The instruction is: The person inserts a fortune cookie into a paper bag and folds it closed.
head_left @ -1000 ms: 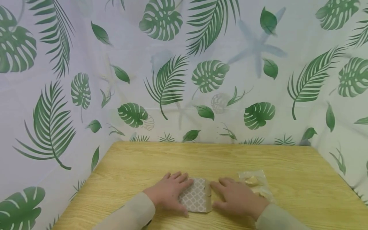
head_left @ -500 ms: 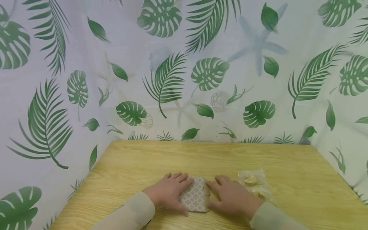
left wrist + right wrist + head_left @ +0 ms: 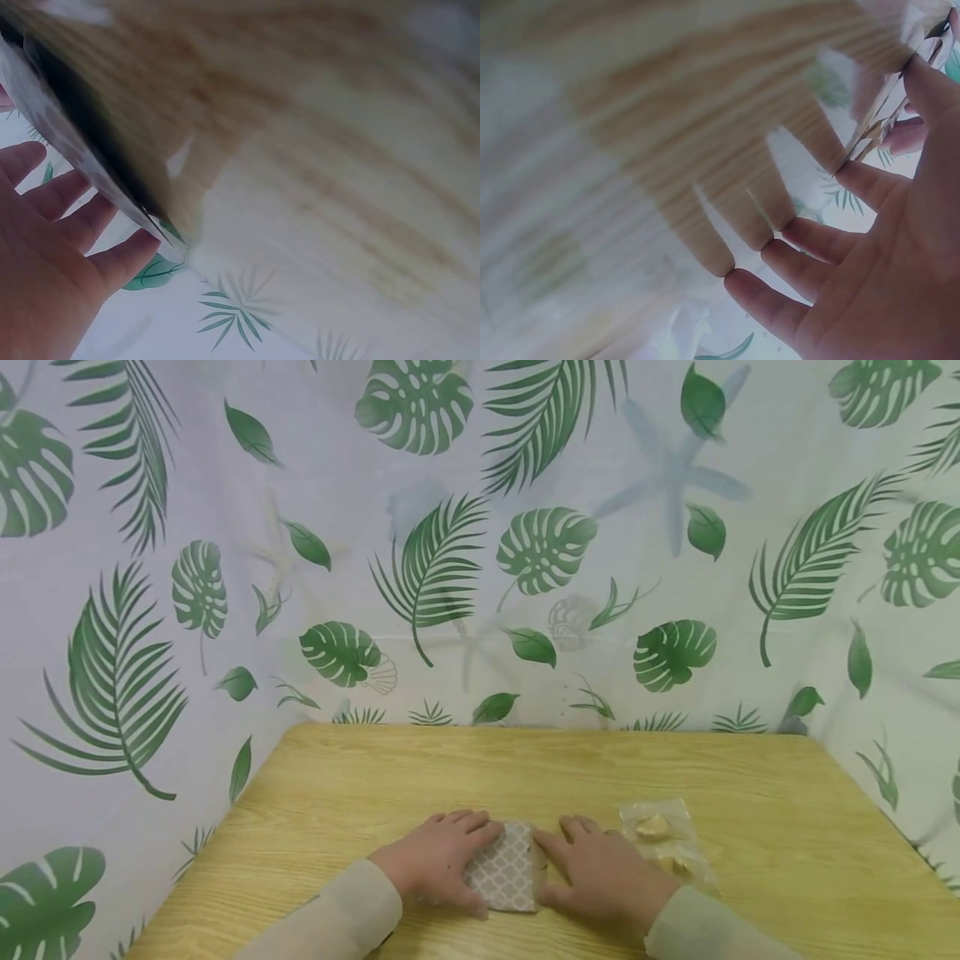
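Observation:
A small flat carton (image 3: pixel 510 870) with a grey-and-white lattice print lies on the table, a plain brown flap along its right side. My left hand (image 3: pixel 438 860) rests on its left side, fingers spread and thumb near the lower edge. At the right side, my right hand (image 3: pixel 600 870) touches the brown flap with forefinger and thumb. In the left wrist view the fingertips of the left hand (image 3: pixel 56 262) meet the carton's edge (image 3: pixel 73 154). The right wrist view has the right hand (image 3: pixel 877 262) with fingers spread on the tabletop, the forefinger at the flap.
Just right of my right hand lies a clear plastic bag (image 3: pixel 678 818) with yellowish pieces inside. The wood-grain table (image 3: pixel 360 768) ends at a white cloth (image 3: pixel 480 560) printed with green leaves, hung behind and at the sides.
My right hand has moved left against the carton, and the brown flap shows narrower than before. The left hand has stayed in place on the carton.

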The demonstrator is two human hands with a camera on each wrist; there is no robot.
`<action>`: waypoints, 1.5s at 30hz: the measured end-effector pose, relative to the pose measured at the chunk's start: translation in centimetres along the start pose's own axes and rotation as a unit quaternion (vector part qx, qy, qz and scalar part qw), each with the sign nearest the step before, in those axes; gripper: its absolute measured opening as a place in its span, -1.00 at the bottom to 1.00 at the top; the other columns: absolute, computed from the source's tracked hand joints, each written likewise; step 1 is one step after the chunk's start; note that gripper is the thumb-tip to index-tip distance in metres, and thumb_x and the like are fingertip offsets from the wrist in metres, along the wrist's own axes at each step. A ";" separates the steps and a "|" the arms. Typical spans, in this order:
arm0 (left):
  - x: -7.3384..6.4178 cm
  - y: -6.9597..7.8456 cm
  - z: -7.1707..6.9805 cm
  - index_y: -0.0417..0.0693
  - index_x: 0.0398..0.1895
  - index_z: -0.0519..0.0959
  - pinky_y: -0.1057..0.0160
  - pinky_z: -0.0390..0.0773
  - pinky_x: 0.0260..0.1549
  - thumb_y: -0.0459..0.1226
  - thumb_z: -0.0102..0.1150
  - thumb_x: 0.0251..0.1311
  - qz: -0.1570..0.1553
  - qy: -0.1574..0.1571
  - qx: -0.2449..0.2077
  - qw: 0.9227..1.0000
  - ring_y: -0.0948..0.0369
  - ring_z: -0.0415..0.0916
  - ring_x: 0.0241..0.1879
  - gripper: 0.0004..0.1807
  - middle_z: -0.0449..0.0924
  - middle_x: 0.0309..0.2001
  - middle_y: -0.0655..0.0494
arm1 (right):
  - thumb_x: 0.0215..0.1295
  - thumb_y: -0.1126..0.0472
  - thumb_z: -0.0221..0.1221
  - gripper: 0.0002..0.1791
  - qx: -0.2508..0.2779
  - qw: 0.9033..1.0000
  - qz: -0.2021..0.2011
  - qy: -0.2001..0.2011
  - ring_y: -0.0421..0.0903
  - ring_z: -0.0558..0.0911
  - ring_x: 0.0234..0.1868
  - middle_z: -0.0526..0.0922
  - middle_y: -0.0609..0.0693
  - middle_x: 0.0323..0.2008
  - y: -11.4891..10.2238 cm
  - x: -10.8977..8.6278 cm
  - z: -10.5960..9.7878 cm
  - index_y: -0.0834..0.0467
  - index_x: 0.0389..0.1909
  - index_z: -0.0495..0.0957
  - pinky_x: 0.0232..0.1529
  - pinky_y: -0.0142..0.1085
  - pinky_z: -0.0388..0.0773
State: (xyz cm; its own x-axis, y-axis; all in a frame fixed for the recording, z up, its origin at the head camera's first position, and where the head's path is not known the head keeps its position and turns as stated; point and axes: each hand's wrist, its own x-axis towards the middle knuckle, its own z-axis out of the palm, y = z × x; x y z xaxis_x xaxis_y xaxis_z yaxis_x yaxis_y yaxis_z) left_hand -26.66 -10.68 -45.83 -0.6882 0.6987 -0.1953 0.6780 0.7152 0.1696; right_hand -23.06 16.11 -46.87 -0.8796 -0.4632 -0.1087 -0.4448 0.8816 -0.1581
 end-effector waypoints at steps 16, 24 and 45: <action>0.0 -0.5 0.2 0.25 0.60 0.14 -0.04 0.26 0.37 0.37 0.38 -0.05 0.002 0.011 -0.027 1.000 0.08 0.12 0.49 0.14 0.15 0.54 0.16 | 0.17 -0.58 0.06 -0.04 0.000 1.000 0.014 0.007 0.30 0.31 0.40 0.30 0.25 0.44 -0.1 -0.2 0.1 -0.11 0.49 0.35 0.18 0.36 0.35; 0.0 -0.4 0.2 0.27 0.60 0.13 -0.16 0.17 0.39 0.42 0.33 -0.06 -0.002 0.014 -0.004 1.000 0.11 0.15 0.47 0.15 0.19 0.51 0.24 | 0.17 -0.54 0.12 -0.06 0.013 1.000 0.005 0.013 0.32 0.33 0.39 0.33 0.26 0.42 -0.3 -0.7 -0.4 -0.10 0.47 0.38 0.15 0.38 0.36; 0.2 -0.3 0.0 0.21 0.59 0.16 -0.10 0.18 0.40 0.34 0.45 -0.13 -0.034 -0.005 -0.049 0.998 0.08 0.09 0.51 0.19 0.19 0.52 0.23 | 0.11 -0.49 0.21 -0.09 0.030 0.999 0.008 0.016 0.29 0.35 0.37 0.35 0.23 0.41 0.2 -0.5 -0.2 -0.14 0.44 0.42 0.15 0.35 0.37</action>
State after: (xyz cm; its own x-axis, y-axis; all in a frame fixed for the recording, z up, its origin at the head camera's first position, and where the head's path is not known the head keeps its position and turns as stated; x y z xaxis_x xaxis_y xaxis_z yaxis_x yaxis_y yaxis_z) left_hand -27.03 -10.73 -45.90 -0.7296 0.6480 -0.2186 0.6003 0.7600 0.2492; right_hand -22.74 16.53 -46.61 -0.8923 -0.4443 -0.0803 -0.4196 0.8817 -0.2156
